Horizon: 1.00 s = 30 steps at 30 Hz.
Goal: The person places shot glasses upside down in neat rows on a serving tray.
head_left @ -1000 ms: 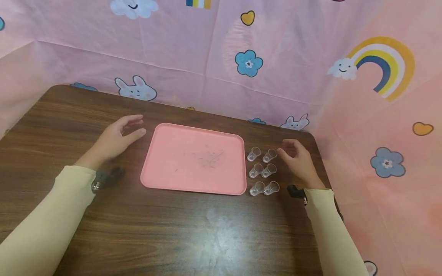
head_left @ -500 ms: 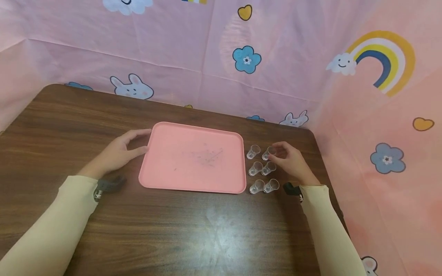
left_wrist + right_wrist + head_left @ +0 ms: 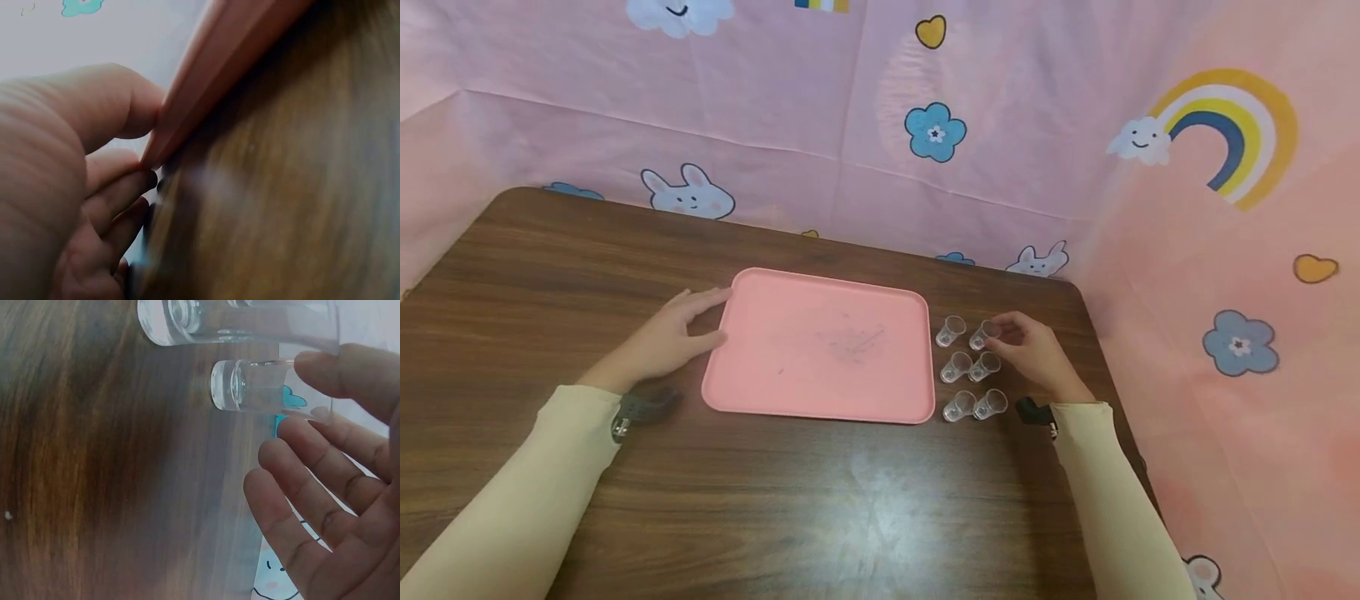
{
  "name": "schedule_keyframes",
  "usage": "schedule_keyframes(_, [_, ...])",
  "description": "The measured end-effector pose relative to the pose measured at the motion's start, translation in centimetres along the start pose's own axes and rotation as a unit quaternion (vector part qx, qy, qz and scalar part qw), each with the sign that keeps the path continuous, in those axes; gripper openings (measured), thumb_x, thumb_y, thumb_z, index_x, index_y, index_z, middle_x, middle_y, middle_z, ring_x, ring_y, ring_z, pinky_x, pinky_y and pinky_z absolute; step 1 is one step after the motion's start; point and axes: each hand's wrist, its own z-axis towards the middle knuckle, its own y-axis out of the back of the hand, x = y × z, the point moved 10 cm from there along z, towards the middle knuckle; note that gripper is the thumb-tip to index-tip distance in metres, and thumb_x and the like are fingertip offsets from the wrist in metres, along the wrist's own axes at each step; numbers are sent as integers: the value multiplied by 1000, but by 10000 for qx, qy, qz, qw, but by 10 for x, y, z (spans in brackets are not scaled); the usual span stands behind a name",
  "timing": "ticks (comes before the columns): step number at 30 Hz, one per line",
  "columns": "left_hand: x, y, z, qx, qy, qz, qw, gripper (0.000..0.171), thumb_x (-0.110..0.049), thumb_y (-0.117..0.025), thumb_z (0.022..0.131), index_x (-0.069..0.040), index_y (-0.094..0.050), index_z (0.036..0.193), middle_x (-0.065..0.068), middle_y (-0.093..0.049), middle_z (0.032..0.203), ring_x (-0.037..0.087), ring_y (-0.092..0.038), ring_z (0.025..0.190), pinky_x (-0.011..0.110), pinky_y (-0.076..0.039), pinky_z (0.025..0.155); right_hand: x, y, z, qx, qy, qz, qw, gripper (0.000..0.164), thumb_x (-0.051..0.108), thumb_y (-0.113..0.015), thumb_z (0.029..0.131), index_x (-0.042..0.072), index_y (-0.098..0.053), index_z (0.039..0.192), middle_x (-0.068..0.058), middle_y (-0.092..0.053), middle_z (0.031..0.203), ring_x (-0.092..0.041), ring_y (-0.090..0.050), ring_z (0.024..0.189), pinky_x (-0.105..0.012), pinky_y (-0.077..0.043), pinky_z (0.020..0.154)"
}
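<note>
In the head view a pink tray [image 3: 820, 346] lies flat on the brown table. My left hand [image 3: 658, 346] is at its left side, thumb and index fingertips touching the rim; the left wrist view shows the same hand [image 3: 81, 144] against the tray wall [image 3: 206, 75], fingers extended. Right of the tray stand several small clear shot glasses [image 3: 956, 367] in two columns. My right hand [image 3: 1033, 350] pinches the rim of the far right shot glass [image 3: 982, 336] between thumb and index finger. In the right wrist view this glass [image 3: 250, 387] stands upright on the table, other fingers spread below.
A nearer shot glass [image 3: 219, 322] stands close to my right thumb. Patterned pink cloth [image 3: 775, 125] hangs behind the table [image 3: 737, 500] and along its right side. Dark scuffs mark the tray's middle.
My left hand has moved right to the tray's left rim. My right hand has moved left and taken hold of the far right shot glass. Tray and glasses stay in place.
</note>
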Motion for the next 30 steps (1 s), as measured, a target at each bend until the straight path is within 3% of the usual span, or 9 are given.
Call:
schedule_keyframes(7, [2,2,-1,68,262,-21,9996,72,-34,-70,100,-16,-38,161,21,-24,168,51,2,155,78,-7,113,-3,0,4,-37,5,30,10000,38,22,-74,98,7,-62,131,-16,-65,125,-35,-64,115,-52,-53,98])
schedule_keyframes(16, [1,3,1,57,206,56,9998,70,-34,-69,100,-15,-39,160,20,-26,168,46,0,157,70,-6,119,-1,5,2,-204,98,-18,9997,37,20,-75,97,5,-63,129,-17,-66,121,-34,-66,113,-50,-53,95])
schedule_keyframes(25, [-1,3,1,26,177,55,9998,70,-34,-70,99,-14,-40,159,20,-26,168,46,-1,157,69,-6,120,24,22,-9,-814,535,70,9952,33,20,-77,95,7,-66,124,-10,-69,112,-24,-66,101,-24,-51,84])
schedule_keyframes(30, [3,0,0,57,225,12,9997,70,-36,-70,99,-16,-40,159,20,-26,168,48,-1,156,73,-6,117,45,29,-20,-1173,809,240,9895,32,17,-77,95,5,-66,122,-10,-69,109,-20,-65,98,-23,-51,85])
